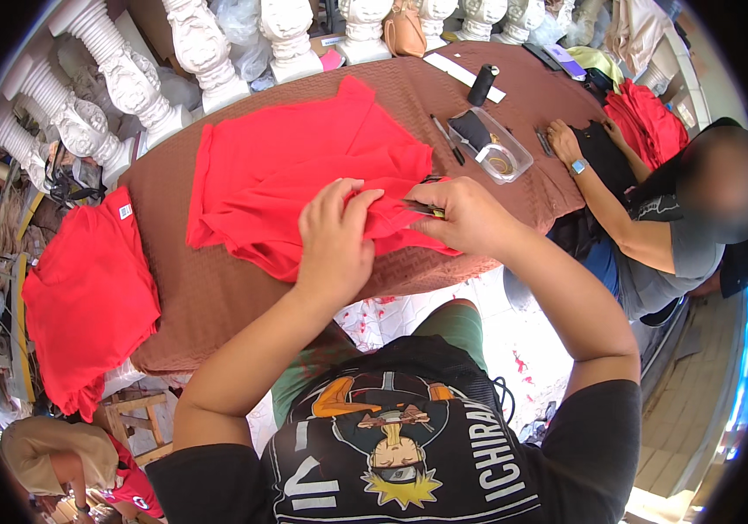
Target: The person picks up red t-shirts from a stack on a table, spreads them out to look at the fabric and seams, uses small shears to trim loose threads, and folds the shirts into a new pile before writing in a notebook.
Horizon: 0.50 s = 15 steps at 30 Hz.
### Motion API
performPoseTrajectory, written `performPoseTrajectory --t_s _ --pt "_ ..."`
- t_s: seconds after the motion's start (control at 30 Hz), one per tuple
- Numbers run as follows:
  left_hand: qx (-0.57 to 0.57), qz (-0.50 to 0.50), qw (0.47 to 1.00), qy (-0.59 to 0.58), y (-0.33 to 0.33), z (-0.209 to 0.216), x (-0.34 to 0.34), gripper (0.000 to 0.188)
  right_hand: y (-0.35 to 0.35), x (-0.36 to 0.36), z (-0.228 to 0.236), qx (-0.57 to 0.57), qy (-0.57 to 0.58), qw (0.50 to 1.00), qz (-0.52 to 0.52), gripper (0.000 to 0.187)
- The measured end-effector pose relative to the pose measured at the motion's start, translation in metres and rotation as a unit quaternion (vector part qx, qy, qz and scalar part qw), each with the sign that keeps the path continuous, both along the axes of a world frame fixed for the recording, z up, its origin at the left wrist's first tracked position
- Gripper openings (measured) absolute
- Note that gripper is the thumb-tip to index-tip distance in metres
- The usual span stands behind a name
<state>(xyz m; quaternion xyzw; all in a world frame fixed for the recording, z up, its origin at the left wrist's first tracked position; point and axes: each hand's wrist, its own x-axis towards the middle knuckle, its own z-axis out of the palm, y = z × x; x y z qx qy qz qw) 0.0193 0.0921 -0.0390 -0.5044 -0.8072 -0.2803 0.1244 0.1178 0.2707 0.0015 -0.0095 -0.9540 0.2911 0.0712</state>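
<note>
Here, red cloth (278, 166) near table edge (400, 275)

Room above brown tablecloth (164, 196) left of central red cloth (282, 153); rightward obstacle, plastic box (522, 162).

Both of the person's bare arms (596, 327) reach forward, elbows bent and spread wide. The left forearm (251, 349) slants up and inward to the left hand (336, 234), its back facing up, fingers bent, thumb near the index finger. The right forearm (557, 279) angles leftward to the right hand (470, 217), thumb and fingers curled in a grip; the hands are near each other, not touching
</note>
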Motion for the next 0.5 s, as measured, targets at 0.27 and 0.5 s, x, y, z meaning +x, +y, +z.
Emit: performPoseTrajectory --t_s 0.27,0.5 --pt "0.249 -0.098 0.835 -0.480 -0.010 -0.005 -0.038 0.016 0.021 -0.009 -0.009 -0.101 0.014 0.994 0.047 0.023" --pt "0.339 -0.047 0.698 -0.629 -0.004 -0.067 -0.036 0.019 0.004 -0.026 -0.088 -0.429 0.003 0.896 -0.112 0.024"
